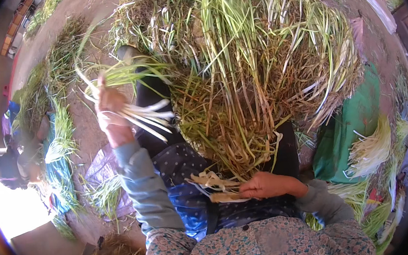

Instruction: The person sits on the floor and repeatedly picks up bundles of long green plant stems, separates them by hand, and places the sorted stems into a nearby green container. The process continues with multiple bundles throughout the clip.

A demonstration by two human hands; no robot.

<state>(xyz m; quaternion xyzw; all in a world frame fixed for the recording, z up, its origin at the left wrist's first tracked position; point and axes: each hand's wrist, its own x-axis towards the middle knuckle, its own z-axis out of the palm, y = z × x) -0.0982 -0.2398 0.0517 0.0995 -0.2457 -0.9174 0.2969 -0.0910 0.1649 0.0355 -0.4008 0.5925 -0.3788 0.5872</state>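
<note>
My left hand (113,105) is raised over my left leg and closed around a small bunch of allium stalks (152,116). Their white stem ends point right, and the green leaves bend away above the fist, slightly blurred. In my lap, my right hand (270,186) pinches pale, papery stalk skins (219,187) and brown strands. Directly before me lies a large heap of unsorted stalks (235,68), green at the top with brown, dry lower parts. Its near end reaches down between my legs to my right hand.
To the right, a bunch of clean white-ended stalks (368,147) lies on a green sheet (362,92). More stalks (108,195) rest on a purple sheet (98,166) at left. Another person (13,162) sits at the far left beside a teal sheet (60,176).
</note>
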